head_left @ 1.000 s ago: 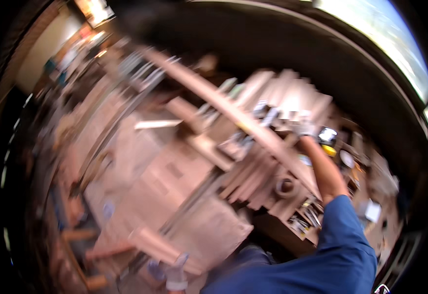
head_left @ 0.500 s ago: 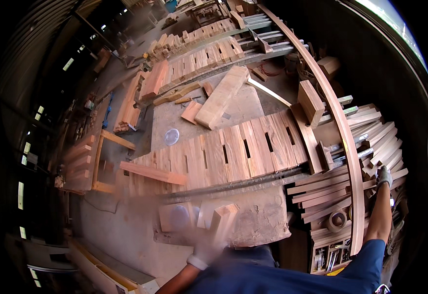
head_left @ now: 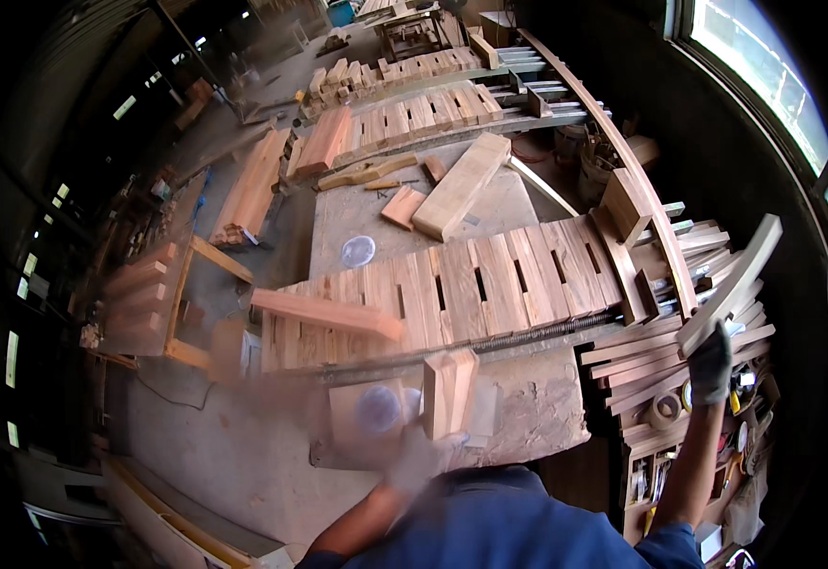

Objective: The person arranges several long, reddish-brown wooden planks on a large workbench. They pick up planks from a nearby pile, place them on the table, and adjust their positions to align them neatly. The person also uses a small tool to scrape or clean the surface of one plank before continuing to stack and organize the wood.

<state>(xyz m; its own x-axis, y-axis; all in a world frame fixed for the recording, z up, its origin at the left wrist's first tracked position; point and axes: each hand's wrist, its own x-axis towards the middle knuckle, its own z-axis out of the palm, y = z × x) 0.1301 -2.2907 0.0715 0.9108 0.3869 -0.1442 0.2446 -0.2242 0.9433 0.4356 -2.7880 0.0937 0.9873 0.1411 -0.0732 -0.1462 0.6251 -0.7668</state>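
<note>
My right hand [head_left: 712, 368], in a grey glove, grips the lower end of a pale wooden strip [head_left: 738, 280] and holds it up at a slant at the right. Beneath it lies a stack of wooden strips [head_left: 636, 358]. My left hand [head_left: 420, 457], in a pale glove and blurred by a smudge over the view, is closed around the lower end of a short wooden block [head_left: 448, 394]. This block stands up over the near bench [head_left: 527, 417]. Beyond it is a row of slotted boards [head_left: 471, 289] side by side in a long clamp [head_left: 527, 332].
A reddish board [head_left: 324, 313] lies across the left part of the row. A thick plank [head_left: 461, 185] and a wooden mallet-like piece [head_left: 366, 171] rest on the farther surface. One long curved strip [head_left: 613, 142] runs down the right side. A tape roll [head_left: 665, 410] sits by the tool box [head_left: 649, 479].
My right hand has lifted a pale strip from the stack and drawn it nearer. The block in my left hand has shifted slightly away from me. The view has turned a little.
</note>
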